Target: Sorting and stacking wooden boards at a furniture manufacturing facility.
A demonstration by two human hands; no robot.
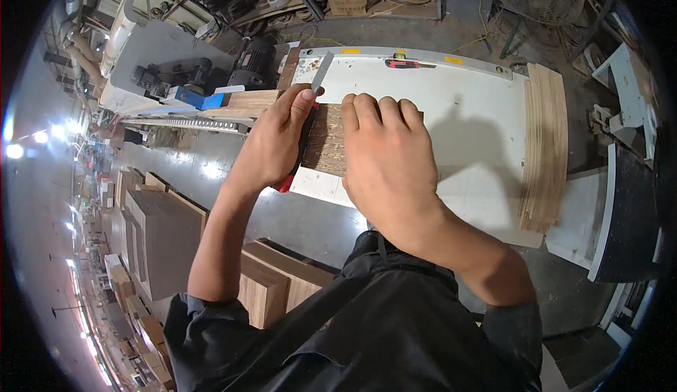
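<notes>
My left hand is closed round a tool with a black and red handle; a flat, straight metal blade sticks out past my thumb. The tool lies along the left edge of a brown wood-grain board with a rough, flecked surface. My right hand rests over this board, fingers bent across its far side and hiding much of it. Beneath is a white worktop. What kind of tool it is I cannot make out.
A stack of thin wooden strips lies at the worktop's right end. Along its far edge runs a level, with a red and black tool beside it. A motorised machine stands at the left, and wooden panels stand below.
</notes>
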